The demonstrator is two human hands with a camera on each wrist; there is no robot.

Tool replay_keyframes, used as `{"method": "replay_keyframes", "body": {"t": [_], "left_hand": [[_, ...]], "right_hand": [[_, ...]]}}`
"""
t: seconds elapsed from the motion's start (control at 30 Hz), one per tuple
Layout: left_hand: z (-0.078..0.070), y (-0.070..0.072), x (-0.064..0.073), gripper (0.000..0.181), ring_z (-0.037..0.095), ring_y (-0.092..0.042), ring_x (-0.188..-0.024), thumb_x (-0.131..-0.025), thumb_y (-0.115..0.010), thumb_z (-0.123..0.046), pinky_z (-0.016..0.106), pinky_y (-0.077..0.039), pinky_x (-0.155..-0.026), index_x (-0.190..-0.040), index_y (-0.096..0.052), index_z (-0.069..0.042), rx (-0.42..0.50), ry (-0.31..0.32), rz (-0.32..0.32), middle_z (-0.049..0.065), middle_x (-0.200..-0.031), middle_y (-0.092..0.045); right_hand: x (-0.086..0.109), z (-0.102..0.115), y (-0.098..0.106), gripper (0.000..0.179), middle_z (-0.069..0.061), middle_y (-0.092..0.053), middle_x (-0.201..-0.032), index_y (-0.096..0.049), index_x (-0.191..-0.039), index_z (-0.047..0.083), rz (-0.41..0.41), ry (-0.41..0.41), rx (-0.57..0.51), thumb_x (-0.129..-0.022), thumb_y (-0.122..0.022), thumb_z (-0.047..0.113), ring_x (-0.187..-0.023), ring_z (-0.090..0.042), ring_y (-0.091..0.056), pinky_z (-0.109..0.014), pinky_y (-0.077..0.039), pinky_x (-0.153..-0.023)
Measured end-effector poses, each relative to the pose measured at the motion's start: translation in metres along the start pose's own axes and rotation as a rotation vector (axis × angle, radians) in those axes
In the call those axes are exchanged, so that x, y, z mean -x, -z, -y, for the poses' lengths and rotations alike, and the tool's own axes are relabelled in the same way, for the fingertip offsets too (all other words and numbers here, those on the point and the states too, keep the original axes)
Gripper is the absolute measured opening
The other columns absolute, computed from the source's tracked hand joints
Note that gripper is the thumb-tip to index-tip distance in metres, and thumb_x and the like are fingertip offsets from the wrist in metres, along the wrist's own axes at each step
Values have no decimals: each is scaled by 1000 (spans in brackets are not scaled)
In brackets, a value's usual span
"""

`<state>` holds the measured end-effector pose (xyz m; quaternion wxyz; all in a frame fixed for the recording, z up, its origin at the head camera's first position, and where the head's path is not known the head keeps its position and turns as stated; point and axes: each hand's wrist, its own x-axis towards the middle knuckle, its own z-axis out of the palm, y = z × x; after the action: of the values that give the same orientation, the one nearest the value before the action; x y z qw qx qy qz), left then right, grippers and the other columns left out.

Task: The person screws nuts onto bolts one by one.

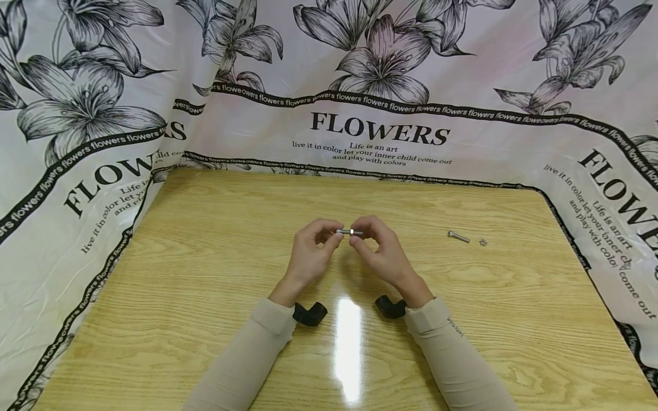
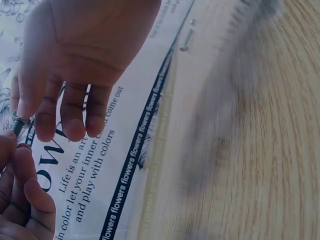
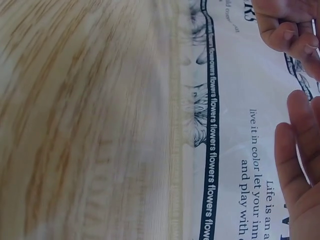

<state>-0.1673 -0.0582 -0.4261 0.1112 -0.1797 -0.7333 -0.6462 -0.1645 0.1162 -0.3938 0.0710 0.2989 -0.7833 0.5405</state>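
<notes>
Between the two hands lies a metal bolt (image 1: 345,231), held roughly level above the table, with a shiny nut (image 1: 352,232) around its shaft. My left hand (image 1: 311,251) pinches the bolt's left end between thumb and fingers. The thumb and index finger of my right hand (image 1: 386,254) meet at the nut, and some metal shows between them. In the left wrist view, threads of the bolt (image 2: 19,126) are visible between the right hand (image 2: 82,60) above and the left hand (image 2: 22,195) below. The right wrist view cuts off the hands at its edge, hiding the bolt.
Another bolt (image 1: 458,236) and a loose nut (image 1: 483,242) lie on the wooden table (image 1: 216,274) to the right. Black curved wrist pieces (image 1: 310,314) stick out inward from both sleeves. White flower-print sheeting (image 1: 257,125) stands around the table's back and sides.
</notes>
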Motion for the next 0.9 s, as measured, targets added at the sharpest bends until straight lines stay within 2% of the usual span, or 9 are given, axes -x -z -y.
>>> {"method": "replay_keyframes", "body": {"t": [0.1, 0.23, 0.37, 0.5, 0.67, 0.83, 0.9], "left_hand": [[1, 0, 0, 14, 25, -61, -71, -90, -64, -1, 36, -49, -66, -104, -67, 3, -1, -10, 2, 12, -94, -66], [3, 1, 1, 15, 20, -61, -70, -91, -64, -3, 33, -50, -65, -104, -66, 3, 1, -42, 8, 9, -94, -66], [3, 1, 1, 14, 20, -61, -70, -91, -64, -3, 32, -50, -65, -104, -67, 1, -1, -50, 9, 8, -94, -66], [2, 1, 1, 14, 21, -62, -71, -91, -64, -3, 32, -50, -66, -104, -67, -1, -5, -43, 6, 8, -94, -66], [2, 1, 2, 14, 19, -61, -71, -91, -64, -4, 32, -50, -66, -104, -68, -1, -13, -38, 6, 7, -94, -66], [2, 1, 3, 15, 18, -61, -71, -91, -64, -4, 31, -50, -65, -105, -67, 2, -9, -46, 11, 8, -94, -66], [2, 1, 3, 15, 18, -61, -71, -91, -64, -4, 31, -50, -65, -105, -66, 2, -9, -48, 10, 8, -94, -66]], "right_hand": [[0, 2, 0, 8, -13, -60, -94, -58, -100, -5, -6, -2, 38, -93, -55, -6, -83, -29, -61, -40, -50, -77], [0, 3, 0, 8, -11, -60, -88, -60, -96, -1, -6, -29, 76, -95, -52, -4, -81, -33, -60, -36, -49, -75], [0, 2, 0, 9, -13, -61, -95, -59, -102, -3, -4, -51, 59, -94, -56, -3, -85, -31, -62, -42, -50, -79], [1, 0, 0, 20, -17, -60, -105, -55, -109, -5, 6, -31, 17, -90, -61, -4, -94, -30, -61, -49, -49, -85], [1, 0, -1, 12, -16, -60, -99, -57, -104, -6, 6, -1, 24, -92, -57, -6, -89, -29, -62, -43, -50, -81], [2, 1, -1, 9, -17, -61, -89, -61, -96, -1, -1, -30, 75, -95, -53, -3, -81, -29, -61, -37, -50, -75], [2, 2, -1, 9, -18, -61, -91, -61, -96, -1, -1, -44, 79, -96, -53, -2, -82, -29, -60, -38, -49, -76]]}}
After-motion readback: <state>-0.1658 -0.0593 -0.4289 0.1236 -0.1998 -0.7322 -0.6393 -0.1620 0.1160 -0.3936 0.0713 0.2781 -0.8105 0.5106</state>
